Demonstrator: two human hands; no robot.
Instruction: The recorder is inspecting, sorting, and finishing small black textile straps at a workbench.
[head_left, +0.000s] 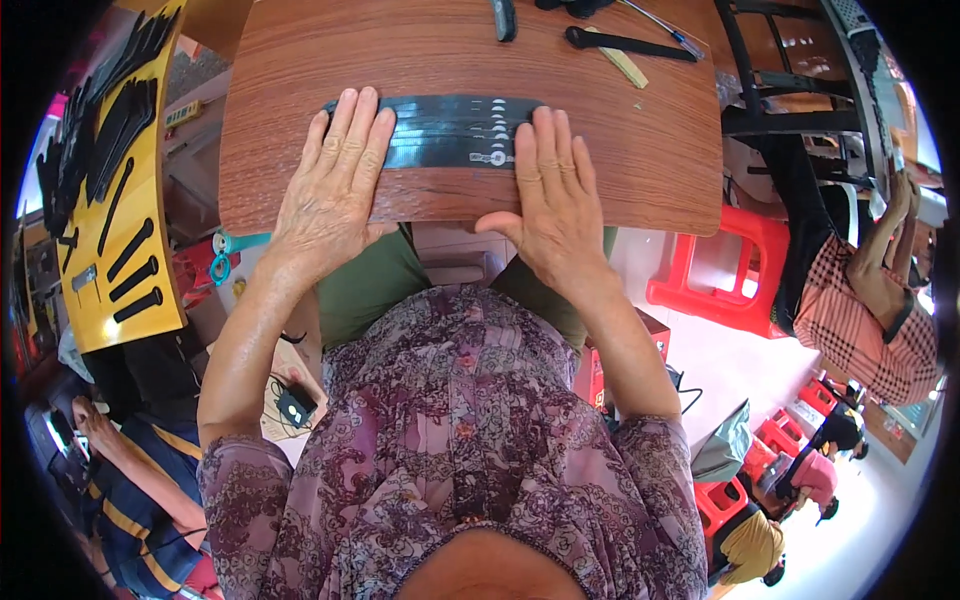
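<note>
From my remote seat I see the flat, glossy blue-black set of narrow strips (430,135) lying side by side between the left grip (335,200) and the right grip (558,215), on the brown wood-grain surface (450,65). Both grips are open, palms down and fingers extended, each resting over one end of the set without pinching it; both thumbs point inward, nearer the wearer than the strips. I judge the set to be light, thin and bendable, stiffer along its length than across, and hardly fragile; its sheen suggests a slick face that could slide under flat fingers. I would take it by the two short ends, fingertips above and thumb beneath, keeping the strips level so they don't fan apart; whether they are joined I cannot tell. As for marking, pale print runs across the strips just inside the right grip's fingers: a column of small half-round marks, with a round emblem and short lettering on the strip nearest the wearer. The rest of that print is too small for me to make out. Beyond the right grip, well apart from it, lie a long black strap with a rounded end (640,44) and a pale yellow flat stick (622,62).
</note>
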